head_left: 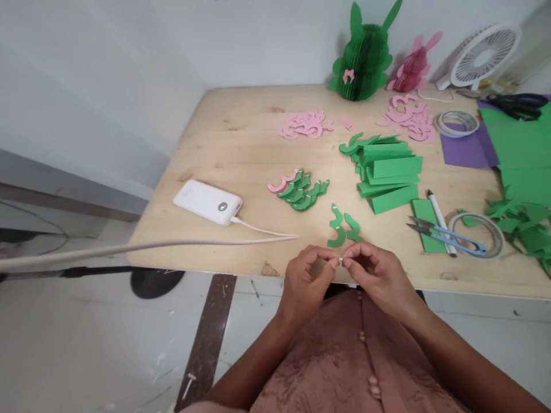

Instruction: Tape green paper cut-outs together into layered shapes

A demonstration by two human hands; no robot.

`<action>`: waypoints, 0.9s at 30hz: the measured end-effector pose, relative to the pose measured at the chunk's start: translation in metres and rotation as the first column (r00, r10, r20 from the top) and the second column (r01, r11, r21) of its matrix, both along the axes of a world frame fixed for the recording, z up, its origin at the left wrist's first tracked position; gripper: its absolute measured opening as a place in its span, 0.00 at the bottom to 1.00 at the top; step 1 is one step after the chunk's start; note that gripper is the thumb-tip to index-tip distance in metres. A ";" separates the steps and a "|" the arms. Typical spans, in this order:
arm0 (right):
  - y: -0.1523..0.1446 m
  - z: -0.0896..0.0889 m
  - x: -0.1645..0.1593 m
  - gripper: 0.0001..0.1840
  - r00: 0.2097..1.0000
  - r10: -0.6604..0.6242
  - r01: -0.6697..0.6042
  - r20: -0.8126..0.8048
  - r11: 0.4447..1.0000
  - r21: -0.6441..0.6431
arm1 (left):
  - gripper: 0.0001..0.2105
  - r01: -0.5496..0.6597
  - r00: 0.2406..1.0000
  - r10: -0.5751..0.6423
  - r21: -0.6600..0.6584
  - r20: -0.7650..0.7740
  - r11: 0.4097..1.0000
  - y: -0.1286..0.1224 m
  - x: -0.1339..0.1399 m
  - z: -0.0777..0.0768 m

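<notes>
At the table's front edge, my left hand [306, 281] and my right hand [381, 275] meet, fingertips closed from either side on a small white strip [340, 260]. It looks like a bit of tape, though it is too small to be sure. Just beyond my fingers lie two curved green paper cutouts [337, 226], one with a white band across it. Farther left is a cluster of similar green cutouts [303, 192] with white bands, and a pink curved cutout [282, 182] rests at its edge.
A white power bank [208, 201] with a cable sits left. Folded green strips [391, 172] and pink cutouts [303, 124] lie farther back. Blue thread snips [450, 235], a white pen [441, 221] and tape rolls [499, 246] are right. Behind stand a green paper rabbit [365, 60] and a fan [482, 57].
</notes>
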State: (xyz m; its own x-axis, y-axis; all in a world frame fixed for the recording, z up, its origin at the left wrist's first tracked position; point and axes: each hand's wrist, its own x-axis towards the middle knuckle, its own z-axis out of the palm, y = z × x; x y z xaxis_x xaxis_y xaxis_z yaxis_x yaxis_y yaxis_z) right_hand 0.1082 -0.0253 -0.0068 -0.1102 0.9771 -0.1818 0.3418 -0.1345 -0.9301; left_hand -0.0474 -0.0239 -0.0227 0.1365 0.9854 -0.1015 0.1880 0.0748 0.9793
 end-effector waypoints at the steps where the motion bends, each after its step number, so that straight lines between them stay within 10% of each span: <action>1: 0.000 -0.001 0.000 0.06 1.000 -0.004 0.004 -0.002 1.000 -0.001 | 0.05 0.011 1.000 -0.011 0.015 -0.005 1.000 0.000 -0.001 0.000; 18: 0.001 -0.003 0.002 0.07 0.999 -0.047 0.047 0.014 0.999 -0.006 | 0.08 0.098 0.957 0.008 0.346 -0.291 0.933 -0.002 0.000 -0.002; 27: 0.002 -0.009 0.011 0.08 0.998 -0.045 0.045 0.032 0.999 -0.015 | 0.07 0.191 0.801 0.155 0.493 -0.578 0.849 0.011 -0.005 -0.011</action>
State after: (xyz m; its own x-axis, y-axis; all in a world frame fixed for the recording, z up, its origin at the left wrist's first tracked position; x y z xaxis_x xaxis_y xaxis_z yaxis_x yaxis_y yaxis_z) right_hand 0.1192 -0.0231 -0.0159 -0.0603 0.9779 -0.2001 0.3644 -0.1651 -0.9165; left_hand -0.0529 -0.0128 -0.0338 0.2399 0.9092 0.3404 0.7204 -0.4017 0.5654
